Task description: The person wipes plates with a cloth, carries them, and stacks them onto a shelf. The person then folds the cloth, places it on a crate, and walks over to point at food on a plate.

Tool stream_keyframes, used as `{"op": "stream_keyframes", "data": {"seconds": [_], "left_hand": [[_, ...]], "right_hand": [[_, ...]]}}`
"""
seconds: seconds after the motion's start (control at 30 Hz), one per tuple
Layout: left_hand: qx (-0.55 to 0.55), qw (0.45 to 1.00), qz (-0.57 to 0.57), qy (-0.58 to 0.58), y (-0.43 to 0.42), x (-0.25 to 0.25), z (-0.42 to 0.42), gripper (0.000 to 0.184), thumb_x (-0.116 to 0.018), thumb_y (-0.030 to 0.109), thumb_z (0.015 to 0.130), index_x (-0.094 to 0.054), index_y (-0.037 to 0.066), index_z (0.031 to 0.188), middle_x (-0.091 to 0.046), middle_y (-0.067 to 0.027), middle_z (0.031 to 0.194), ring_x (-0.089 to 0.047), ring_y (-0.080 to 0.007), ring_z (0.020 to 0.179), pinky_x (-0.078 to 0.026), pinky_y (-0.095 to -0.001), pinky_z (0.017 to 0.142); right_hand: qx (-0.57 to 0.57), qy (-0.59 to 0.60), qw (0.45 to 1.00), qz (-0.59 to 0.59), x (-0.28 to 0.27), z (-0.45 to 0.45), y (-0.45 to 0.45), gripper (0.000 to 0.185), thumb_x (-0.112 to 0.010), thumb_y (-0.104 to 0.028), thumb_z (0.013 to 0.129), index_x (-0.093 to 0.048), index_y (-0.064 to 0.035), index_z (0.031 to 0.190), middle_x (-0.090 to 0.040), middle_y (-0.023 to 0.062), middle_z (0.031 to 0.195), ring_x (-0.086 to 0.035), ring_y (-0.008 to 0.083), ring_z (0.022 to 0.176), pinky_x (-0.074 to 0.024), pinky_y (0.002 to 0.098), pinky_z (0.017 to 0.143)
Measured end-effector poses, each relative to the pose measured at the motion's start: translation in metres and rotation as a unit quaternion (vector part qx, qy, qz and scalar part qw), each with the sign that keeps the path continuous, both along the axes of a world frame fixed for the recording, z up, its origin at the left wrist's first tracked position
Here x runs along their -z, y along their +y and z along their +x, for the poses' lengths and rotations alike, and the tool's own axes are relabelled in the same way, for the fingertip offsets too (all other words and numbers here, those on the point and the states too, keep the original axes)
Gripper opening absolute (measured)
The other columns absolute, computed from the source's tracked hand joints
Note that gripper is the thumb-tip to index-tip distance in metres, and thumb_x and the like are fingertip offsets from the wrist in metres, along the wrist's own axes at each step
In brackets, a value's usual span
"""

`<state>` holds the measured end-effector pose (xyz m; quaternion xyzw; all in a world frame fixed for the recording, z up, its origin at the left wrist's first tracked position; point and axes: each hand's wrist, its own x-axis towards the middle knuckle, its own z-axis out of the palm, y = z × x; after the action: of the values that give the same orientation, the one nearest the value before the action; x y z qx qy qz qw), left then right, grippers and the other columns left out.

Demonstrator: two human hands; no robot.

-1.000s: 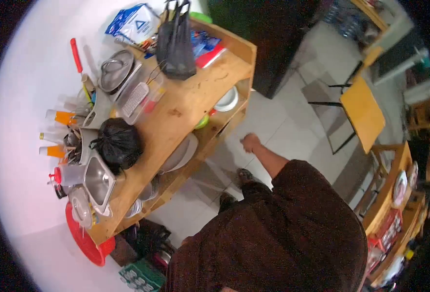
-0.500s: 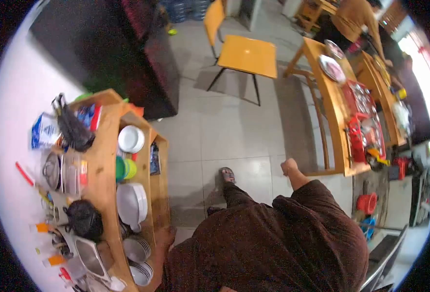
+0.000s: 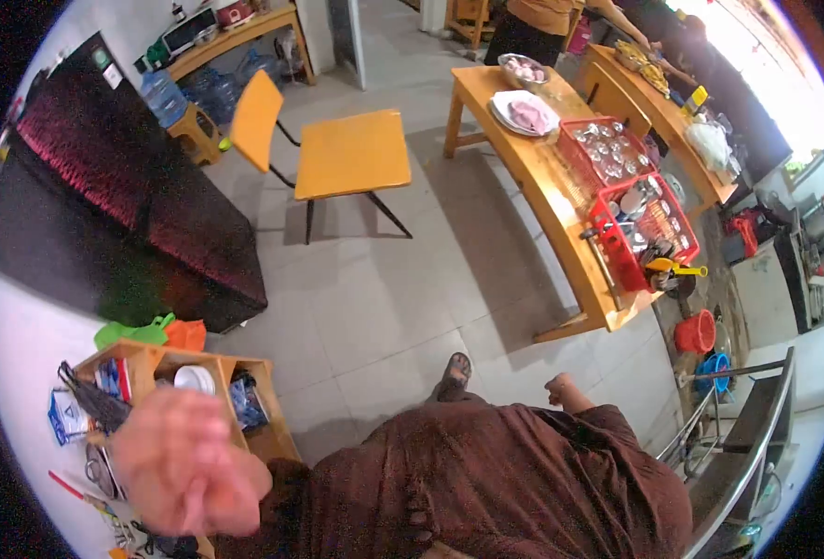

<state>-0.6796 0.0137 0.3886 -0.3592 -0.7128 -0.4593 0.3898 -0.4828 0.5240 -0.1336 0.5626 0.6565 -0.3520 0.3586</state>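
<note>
My left hand (image 3: 188, 466) is raised close to the camera at the lower left, blurred by motion. It hides part of the wooden shelf unit (image 3: 272, 438). Whether its fingers grip anything cannot be made out. At my right side hangs my right hand (image 3: 564, 389), low above the tiled floor, its fingers curled in with nothing seen in them. The wooden table (image 3: 524, 177) is the nearest furniture to it, a short way off.
On the table stand red baskets (image 3: 640, 228) of utensils and a white plate (image 3: 522, 114). A yellow chair (image 3: 354, 154) stands ahead, beside a dark refrigerator (image 3: 132, 205). Another person (image 3: 542, 19) works at the far counter. A metal rail (image 3: 756, 466) runs along my right.
My left hand has risen from beside the shelf unit towards the camera. The view has turned right and lifted, showing more of the table and far room. My right hand still hangs low.
</note>
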Motion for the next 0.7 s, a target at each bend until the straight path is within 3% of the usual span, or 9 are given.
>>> {"op": "stream_keyframes", "data": {"seconds": [0.03,0.07,0.1,0.17,0.23,0.37,0.47,0.53,0.7], "left_hand": [[0.038,0.999,-0.007,0.035,0.012,-0.01,-0.009,0.03,-0.055,0.03,0.086,-0.051,0.005,0.07,-0.061,-0.0126,0.077,-0.059,-0.0258,0.074,-0.048,-0.0344,0.061],[0.043,0.999,-0.008,0.032,0.031,-0.014,-0.023,0.03,-0.055,0.03,0.086,-0.051,0.005,0.07,-0.061,-0.0126,0.077,-0.059,-0.0258,0.074,-0.048,-0.0344,0.061],[0.119,0.981,0.064,0.14,0.053,-0.018,-0.039,0.027,-0.055,0.031,0.083,-0.055,0.004,0.075,-0.055,-0.0099,0.073,-0.053,-0.0237,0.069,-0.042,-0.0366,0.059],[0.193,0.94,0.138,0.246,0.076,-0.029,-0.062,0.027,-0.055,0.031,0.08,-0.059,0.004,0.08,-0.049,-0.0072,0.069,-0.047,-0.0216,0.064,-0.037,-0.0389,0.058],[0.278,0.919,-0.161,0.229,0.078,-0.049,-0.084,0.046,-0.041,0.021,0.095,-0.025,0.008,0.137,-0.041,-0.0092,0.095,-0.051,-0.0222,0.077,-0.05,-0.035,0.058],[0.325,0.907,-0.107,0.246,0.13,-0.045,-0.128,0.036,-0.039,0.019,0.096,-0.03,0.006,0.128,-0.04,-0.0088,0.093,-0.05,-0.0217,0.075,-0.05,-0.0345,0.057],[0.267,0.92,-0.08,0.276,0.169,-0.049,-0.161,0.025,-0.035,0.018,0.097,-0.033,0.005,0.118,-0.039,-0.0076,0.092,-0.049,-0.0201,0.073,-0.047,-0.0331,0.055],[0.27,0.929,-0.046,0.249,0.181,-0.047,-0.189,0.018,-0.033,0.017,0.098,-0.032,0.006,0.111,-0.039,-0.0059,0.089,-0.047,-0.0178,0.07,-0.044,-0.0313,0.052],[0.516,0.789,0.22,0.251,0.247,-0.048,-0.286,0.02,-0.036,0.026,0.098,-0.039,0.007,0.093,-0.035,-0.0035,0.078,-0.041,-0.0141,0.061,-0.04,-0.0294,0.052]], "right_hand": [[-0.405,-0.01,0.914,0.027,-0.01,-0.016,0.022,0.028,-0.062,-0.025,0.081,-0.06,0.0029,0.085,-0.062,0.0176,0.068,-0.056,0.0301,0.045,-0.0466,0.0405,0.043],[-0.74,-0.014,0.67,0.049,-0.018,-0.033,0.043,0.029,-0.063,-0.025,0.08,-0.06,0.0037,0.084,-0.063,0.0184,0.07,-0.059,0.0296,0.047,-0.0482,0.0391,0.045],[-0.737,-0.016,0.674,0.049,-0.019,-0.05,0.062,0.029,-0.063,-0.025,0.08,-0.06,0.0037,0.084,-0.063,0.0184,0.07,-0.059,0.0296,0.047,-0.0482,0.0391,0.045],[-0.514,0.033,0.849,0.118,-0.017,-0.089,0.098,0.026,-0.062,-0.02,0.079,-0.061,0.006,0.086,-0.065,0.0161,0.068,-0.063,0.0271,0.052,-0.0523,0.0375,0.051],[-0.359,0.098,0.912,0.171,-0.028,-0.122,0.125,0.025,-0.061,-0.017,0.079,-0.063,0.006,0.089,-0.065,0.0135,0.065,-0.064,0.0257,0.054,-0.0544,0.0366,0.054],[-0.166,0.236,0.942,0.173,0.002,-0.167,0.154,0.024,-0.059,-0.015,0.079,-0.064,0.0019,0.094,-0.064,0.013,0.064,-0.064,0.0246,0.053,-0.0541,0.0361,0.052],[-0.252,0.278,0.902,0.215,-0.023,-0.19,0.114,0.023,-0.057,-0.015,0.078,-0.063,-0.0002,0.095,-0.063,0.0141,0.065,-0.063,0.0236,0.051,-0.053,0.0357,0.048],[-0.232,0.197,0.948,0.094,0.0,-0.189,0.099,0.021,-0.058,-0.015,0.079,-0.062,0.0005,0.093,-0.062,0.0147,0.066,-0.062,0.024,0.05,-0.0523,0.0354,0.045],[-0.21,0.099,0.972,-0.028,-0.042,-0.213,0.071,0.025,-0.06,-0.022,0.083,-0.061,0.0035,0.084,-0.062,0.0138,0.063,-0.062,0.024,0.048,-0.0506,0.0329,0.042]]}}
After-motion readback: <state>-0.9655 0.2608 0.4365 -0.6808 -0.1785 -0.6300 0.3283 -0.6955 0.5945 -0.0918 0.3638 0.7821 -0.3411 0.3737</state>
